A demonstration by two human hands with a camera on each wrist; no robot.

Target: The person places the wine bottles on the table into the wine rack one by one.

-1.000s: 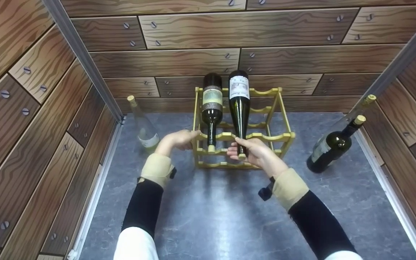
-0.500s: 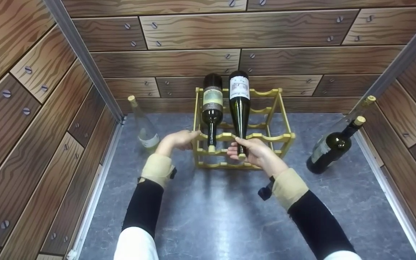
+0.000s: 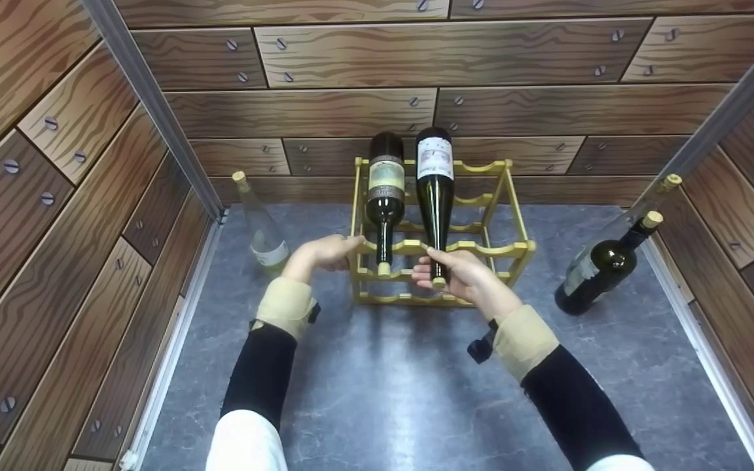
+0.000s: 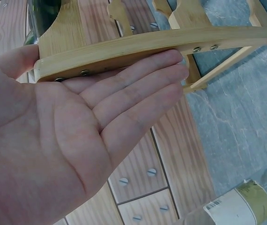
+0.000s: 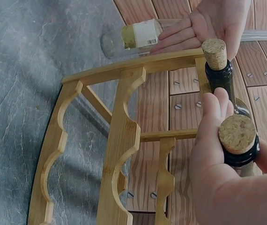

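A yellow-brown wooden wine rack [image 3: 495, 250] stands on the floor. In its upper row lie two dark, corked wine bottles, necks toward me: a left bottle [image 3: 386, 209] with a yellowish label and a right bottle [image 3: 435, 196] with a white label. My right hand [image 3: 468, 275] holds the right bottle's neck, thumb on one side and fingers on the other, just behind the cork [image 5: 237, 135]. At the rack's left front corner is my left hand [image 3: 324, 252]. In the left wrist view its straight fingers [image 4: 138, 93] touch the outside of the curved side bar, with the thumb at the bar's end.
A clear corked bottle [image 3: 266, 239] stands left of the rack. On the right stand a dark corked bottle [image 3: 596, 271] and a clear one [image 3: 622, 222] partly behind it. Wood-patterned walls [image 3: 344, 52] enclose the grey floor [image 3: 390, 392] on three sides.
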